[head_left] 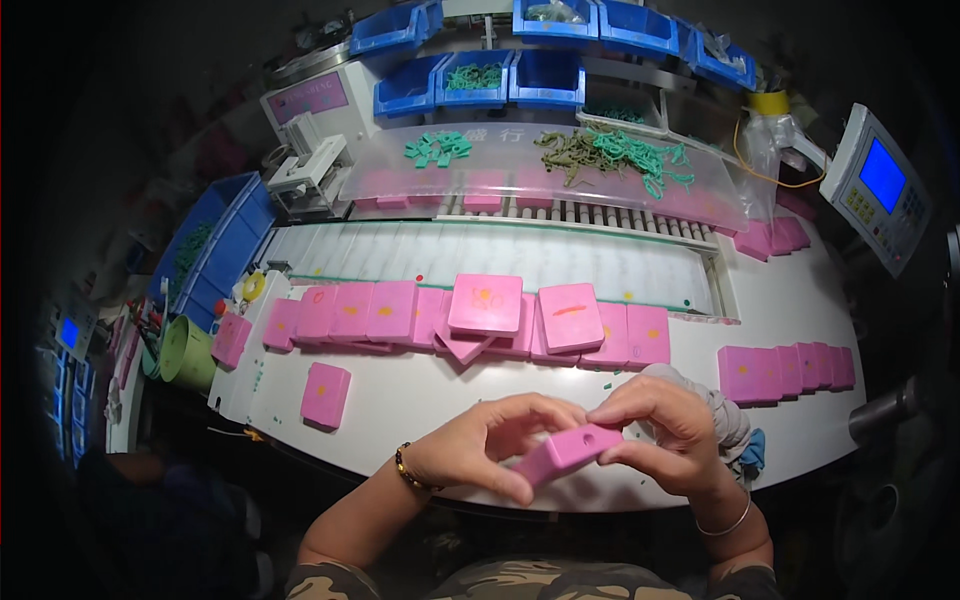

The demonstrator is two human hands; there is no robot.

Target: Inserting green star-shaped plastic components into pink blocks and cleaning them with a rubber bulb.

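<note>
Both hands grip one pink block [568, 450] above the front part of the white table. A small dark round hole shows in its narrow side. My left hand [478, 440] holds the left end, thumb below and fingers over the top. On the right end, my right hand [662, 428] pinches it between thumb and fingers. Beyond the hands runs a row of similar pink blocks [392, 308] with small coloured marks. Some lie stacked askew, among them a block with a drawn flower [486, 303] and one with a red stroke [571, 318].
A single pink block [325, 394] lies at left, and a short row [752, 374] at right. Grey cloth [712, 405] lies by my right hand. Behind stand a roller conveyor [610, 222], a clear cover with green pieces [440, 150], blue bins [548, 80] and a screen panel [880, 185].
</note>
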